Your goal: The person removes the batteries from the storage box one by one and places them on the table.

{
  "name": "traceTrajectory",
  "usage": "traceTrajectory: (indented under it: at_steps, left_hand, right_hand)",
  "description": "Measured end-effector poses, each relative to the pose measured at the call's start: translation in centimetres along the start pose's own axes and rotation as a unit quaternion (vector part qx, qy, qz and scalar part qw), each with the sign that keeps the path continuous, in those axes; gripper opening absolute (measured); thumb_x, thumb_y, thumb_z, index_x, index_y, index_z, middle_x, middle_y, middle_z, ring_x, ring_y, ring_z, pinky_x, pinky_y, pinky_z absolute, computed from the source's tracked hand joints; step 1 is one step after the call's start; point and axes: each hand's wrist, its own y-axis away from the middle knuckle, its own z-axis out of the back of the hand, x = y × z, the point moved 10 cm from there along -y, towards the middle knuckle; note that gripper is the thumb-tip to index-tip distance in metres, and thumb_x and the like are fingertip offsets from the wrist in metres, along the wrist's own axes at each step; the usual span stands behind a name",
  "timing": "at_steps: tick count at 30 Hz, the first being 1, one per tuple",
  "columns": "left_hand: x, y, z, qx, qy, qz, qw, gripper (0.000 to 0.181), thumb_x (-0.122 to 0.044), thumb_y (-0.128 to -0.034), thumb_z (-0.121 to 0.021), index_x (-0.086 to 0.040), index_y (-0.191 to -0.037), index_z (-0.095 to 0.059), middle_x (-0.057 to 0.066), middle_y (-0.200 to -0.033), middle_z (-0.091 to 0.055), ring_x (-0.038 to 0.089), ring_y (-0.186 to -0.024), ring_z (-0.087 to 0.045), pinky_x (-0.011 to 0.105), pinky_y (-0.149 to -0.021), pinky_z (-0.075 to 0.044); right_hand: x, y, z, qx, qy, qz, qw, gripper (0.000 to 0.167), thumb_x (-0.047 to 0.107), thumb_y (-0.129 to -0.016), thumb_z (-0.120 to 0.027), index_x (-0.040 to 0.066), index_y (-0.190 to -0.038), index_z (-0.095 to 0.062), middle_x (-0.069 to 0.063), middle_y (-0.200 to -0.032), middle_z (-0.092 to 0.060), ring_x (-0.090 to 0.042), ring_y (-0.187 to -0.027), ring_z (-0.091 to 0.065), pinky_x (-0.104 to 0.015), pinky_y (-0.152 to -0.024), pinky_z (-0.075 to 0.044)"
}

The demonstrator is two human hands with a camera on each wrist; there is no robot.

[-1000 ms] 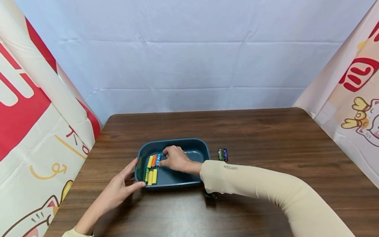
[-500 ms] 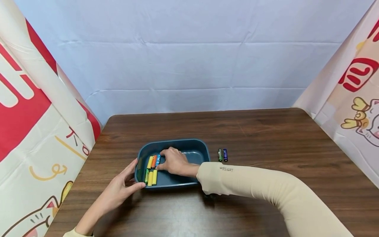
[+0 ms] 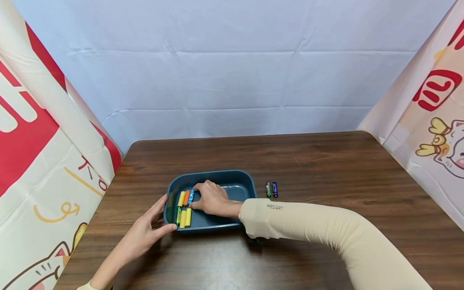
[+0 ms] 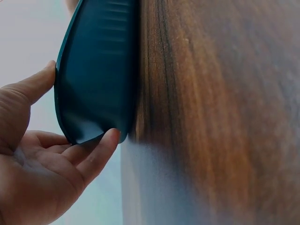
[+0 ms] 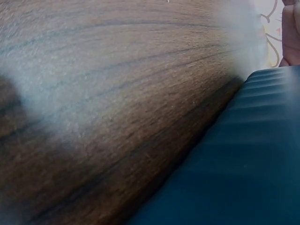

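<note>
Head view: left hand (image 3: 148, 226), thumb spread, grips tray (image 3: 235, 177); right hand (image 3: 212, 197) pinches blue battery (image 3: 191, 197).

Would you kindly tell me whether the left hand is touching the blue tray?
Touching: the left wrist view shows the left hand with its thumb against the blue tray.

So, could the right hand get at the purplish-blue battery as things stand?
Likely yes: nothing covers the purplish-blue battery, though the right hand would first have to leave the tray.
</note>
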Motion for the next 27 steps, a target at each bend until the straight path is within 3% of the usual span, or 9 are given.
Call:
traceTrajectory:
  at_steps: [14,17,22,27]
  left_hand:
    - [-0.2,0.2,0.0,-0.004,0.004,-0.007,1.0000,0.087,-0.026,-0.0976,-0.074,-0.007,-0.165,-0.022,0.025,-0.166,-0.025,0.041,-0.135,-0.052,0.047,-0.104,-0.051]
    - [-0.2,0.2,0.0,-0.005,0.002,-0.010,0.9999,0.087,-0.026,-0.0977,-0.074,-0.006,-0.165,-0.022,0.025,-0.165,-0.025,0.042,-0.134,-0.053,0.047,-0.103,-0.051]
    - [-0.1,0.1,0.1,-0.011,-0.005,-0.009,0.9999,0.088,-0.027,-0.0967,-0.076,-0.007,-0.165,-0.023,0.024,-0.165,-0.028,0.041,-0.133,-0.054,0.047,-0.103,-0.051]
    - [-0.2,0.1,0.1,-0.009,-0.006,-0.011,0.9999,0.088,-0.028,-0.0966,-0.076,-0.007,-0.165,-0.023,0.025,-0.165,-0.028,0.042,-0.132,-0.055,0.047,-0.103,-0.051]
  right_hand:
    - [0.1,-0.1,-0.2,0.015,0.015,0.007,0.9998,0.060,0.042,-0.090,-0.081,0.013,-0.140,-0.066,-0.008,-0.122,-0.066,-0.014,-0.088,-0.060,-0.027,-0.062,-0.052]
    - [0.1,-0.2,-0.1,0.013,0.003,0.009,0.9999,0.059,0.041,-0.088,-0.082,0.012,-0.138,-0.067,-0.007,-0.119,-0.068,-0.012,-0.081,-0.060,-0.025,-0.058,-0.051]
    - [0.1,-0.4,0.7,0.008,-0.029,0.005,0.9995,0.056,0.040,-0.086,-0.082,0.011,-0.132,-0.069,-0.001,-0.099,-0.069,-0.011,-0.063,-0.057,-0.025,-0.049,-0.049]
    - [0.1,-0.1,2.2,0.001,-0.046,0.010,0.9989,0.047,0.038,-0.087,-0.081,0.011,-0.124,-0.071,0.004,-0.076,-0.061,-0.010,-0.054,-0.050,-0.022,-0.044,-0.039]
